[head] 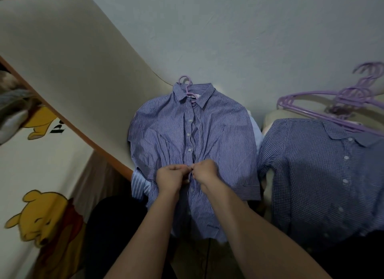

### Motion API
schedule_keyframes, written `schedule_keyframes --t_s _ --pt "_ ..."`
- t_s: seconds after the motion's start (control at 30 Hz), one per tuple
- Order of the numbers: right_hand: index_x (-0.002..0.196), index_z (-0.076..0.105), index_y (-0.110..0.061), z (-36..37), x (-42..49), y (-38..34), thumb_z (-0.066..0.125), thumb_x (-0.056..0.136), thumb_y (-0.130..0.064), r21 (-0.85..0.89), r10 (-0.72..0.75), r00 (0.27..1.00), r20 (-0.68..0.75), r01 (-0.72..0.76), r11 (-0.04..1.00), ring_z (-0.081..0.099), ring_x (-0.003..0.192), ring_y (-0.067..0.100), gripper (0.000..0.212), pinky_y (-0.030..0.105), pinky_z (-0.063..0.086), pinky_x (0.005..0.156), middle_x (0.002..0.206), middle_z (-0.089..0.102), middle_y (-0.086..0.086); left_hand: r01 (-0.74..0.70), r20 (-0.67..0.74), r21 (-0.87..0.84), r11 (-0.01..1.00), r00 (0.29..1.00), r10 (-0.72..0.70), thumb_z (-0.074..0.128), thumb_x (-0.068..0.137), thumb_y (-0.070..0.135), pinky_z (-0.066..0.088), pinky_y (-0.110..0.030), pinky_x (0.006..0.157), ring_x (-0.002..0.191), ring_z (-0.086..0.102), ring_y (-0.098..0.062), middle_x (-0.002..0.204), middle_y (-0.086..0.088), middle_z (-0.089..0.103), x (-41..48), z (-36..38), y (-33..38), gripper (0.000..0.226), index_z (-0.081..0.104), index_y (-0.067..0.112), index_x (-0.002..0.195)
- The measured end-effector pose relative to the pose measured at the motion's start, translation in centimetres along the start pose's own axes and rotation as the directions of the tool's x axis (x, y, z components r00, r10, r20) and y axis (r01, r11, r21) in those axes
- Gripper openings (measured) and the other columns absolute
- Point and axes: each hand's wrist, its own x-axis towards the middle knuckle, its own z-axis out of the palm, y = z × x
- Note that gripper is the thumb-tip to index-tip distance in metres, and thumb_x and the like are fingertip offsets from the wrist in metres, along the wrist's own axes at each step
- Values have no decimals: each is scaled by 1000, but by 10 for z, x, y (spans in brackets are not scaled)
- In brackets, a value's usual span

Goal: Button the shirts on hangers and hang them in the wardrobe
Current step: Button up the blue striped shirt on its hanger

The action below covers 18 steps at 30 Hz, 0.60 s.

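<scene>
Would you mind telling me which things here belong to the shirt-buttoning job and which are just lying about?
Job: striped shirt on its purple hanger, pinched by left hand and right hand; checked shirt; spare hangers.
Lying about: bear-print cloth; grey bundle.

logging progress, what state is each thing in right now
striped shirt, on purple hanger, upper buttons fastened
checked shirt, lying flat, front closed
spare hangers, stacked, empty
left hand, pinching the striped shirt's placket
right hand, pinching the striped shirt's placket
</scene>
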Motion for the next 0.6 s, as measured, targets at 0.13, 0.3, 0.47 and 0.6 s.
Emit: schedule_keyframes --t_s 0.13,0.3,0.47,0.6 --pt "91 67 10 -4 -6 -2 51 93 -1 -20 -27 999 40 28 999 56 71 24 19 34 43 59 77 61 15 52 5 -43 998 999 -52 75 84 -4 51 -22 42 41 57 -11 52 -7 63 -2 0 4 9 74 0 76" --pt "99 61 20 -4 -9 0 49 93 1 -36 -50 997 54 52 998 45 71 21 24 34 37 61 75 51 13 -117 -18 341 933 991 131 79 82 15 62 -40 60 57 67 -23 62 -8 70 7 -3 6 15 76 10 67" --pt "96 67 14 -9 -15 2 50 94 -3 -138 -163 987 12 163 977 64 85 32 24 39 52 72 95 69 25 -296 155 774 559 945 287 69 84 23 56 -34 74 80 69 -31 81 -12 74 6 0 28 16 77 10 78" --pt "97 67 5 -14 -12 -1 49 95 -4 -220 -210 978 15 208 953 64 103 31 20 37 52 88 106 69 17 -285 195 807 518 955 221 68 85 17 59 -39 73 78 69 -34 78 -19 71 16 1 34 18 74 2 77"
